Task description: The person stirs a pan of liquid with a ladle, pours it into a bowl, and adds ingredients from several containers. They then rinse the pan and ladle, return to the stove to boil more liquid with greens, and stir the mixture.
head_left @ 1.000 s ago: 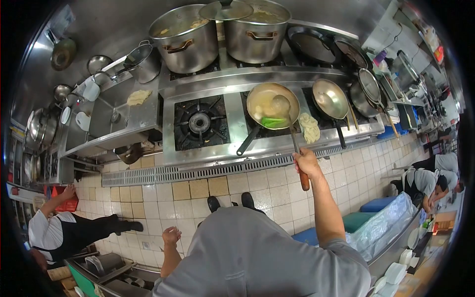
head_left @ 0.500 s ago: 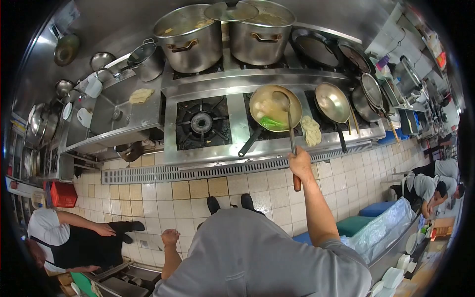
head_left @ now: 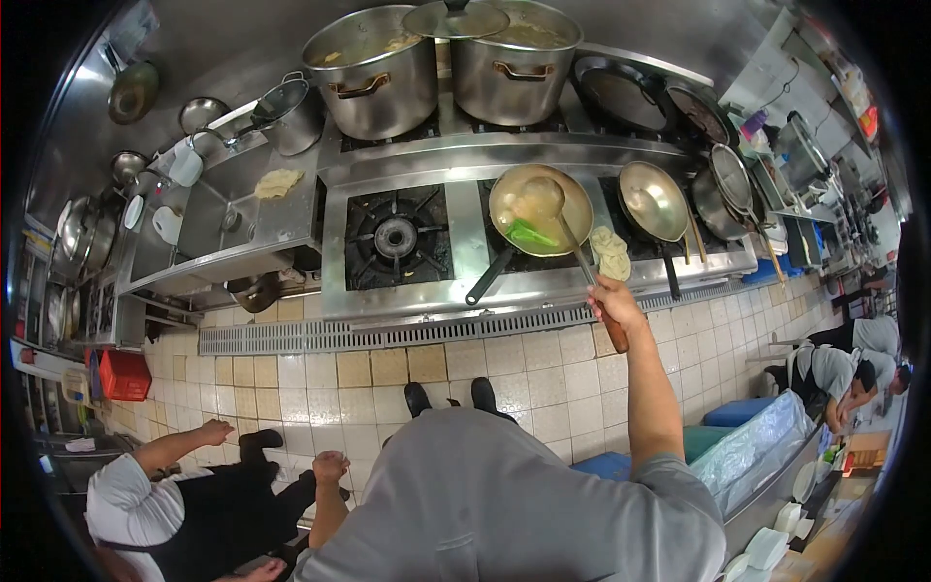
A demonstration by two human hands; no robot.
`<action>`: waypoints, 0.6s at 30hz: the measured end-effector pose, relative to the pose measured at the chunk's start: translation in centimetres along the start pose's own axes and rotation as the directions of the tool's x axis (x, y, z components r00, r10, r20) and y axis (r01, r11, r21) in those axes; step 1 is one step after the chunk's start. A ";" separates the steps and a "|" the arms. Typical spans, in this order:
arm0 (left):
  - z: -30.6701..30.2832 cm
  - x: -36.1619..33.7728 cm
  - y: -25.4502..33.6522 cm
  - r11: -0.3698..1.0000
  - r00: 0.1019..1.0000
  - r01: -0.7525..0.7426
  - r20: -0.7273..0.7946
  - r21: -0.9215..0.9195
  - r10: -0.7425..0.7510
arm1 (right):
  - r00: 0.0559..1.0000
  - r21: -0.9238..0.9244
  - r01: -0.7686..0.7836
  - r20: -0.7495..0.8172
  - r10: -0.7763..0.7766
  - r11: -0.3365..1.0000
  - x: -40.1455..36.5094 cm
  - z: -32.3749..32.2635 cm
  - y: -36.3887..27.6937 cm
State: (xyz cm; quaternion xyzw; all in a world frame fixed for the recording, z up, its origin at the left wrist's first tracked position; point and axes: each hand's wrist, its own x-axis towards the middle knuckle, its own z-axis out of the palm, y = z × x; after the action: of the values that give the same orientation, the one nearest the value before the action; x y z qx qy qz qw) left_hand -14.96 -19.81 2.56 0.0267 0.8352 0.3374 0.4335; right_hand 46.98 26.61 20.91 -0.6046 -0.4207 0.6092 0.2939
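My right hand (head_left: 617,305) is wrapped round the wooden-handled end of a metal ladle (head_left: 578,254). The ladle's bowl rests inside a pan (head_left: 503,198) on the stove, over cloudy liquid with pale pieces and green leaves (head_left: 529,234). The pan's black handle points toward the front left, untouched. A crumpled cloth (head_left: 610,254) lies just right of this pan. My left hand (head_left: 331,468) hangs low at my left side, away from the stove, its fingers curled; whether it holds anything is too small to tell.
Two large pots (head_left: 383,87) stand at the back. An unused burner (head_left: 395,238) is left of the pan, a second pan (head_left: 654,202) right. A co-worker (head_left: 213,509) is close on my left; other people are far right. A red bin (head_left: 125,375) stands at left.
My right hand has moved right, and the ladle's bowl has shifted left within the pan, tilting the handle. The left co-worker has come closer, with an arm raised. My left hand has barely moved.
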 end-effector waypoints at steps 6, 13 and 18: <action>0.9 -1.2 1.7 0.997 0.999 0.044 -0.023 0.068 -0.042 | 0.988 0.342 -0.120 0.134 0.078 0.932 -3.0 -0.9 -1.3; 1.6 -1.3 2.8 0.996 0.999 0.044 0.023 0.078 -0.046 | 0.999 -0.151 0.012 -0.036 -0.017 0.988 -4.5 2.2 -1.9; 2.5 -1.1 3.5 0.989 1.000 0.009 0.026 0.145 -0.013 | 1.000 0.027 -0.029 0.001 0.029 0.999 -3.4 2.7 -1.1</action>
State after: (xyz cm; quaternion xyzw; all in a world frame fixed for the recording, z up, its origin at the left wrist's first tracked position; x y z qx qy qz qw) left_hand -13.31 -16.12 4.43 0.0580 0.8519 0.2729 0.4432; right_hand 44.44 23.76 23.25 -0.6065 -0.4036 0.6192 0.2931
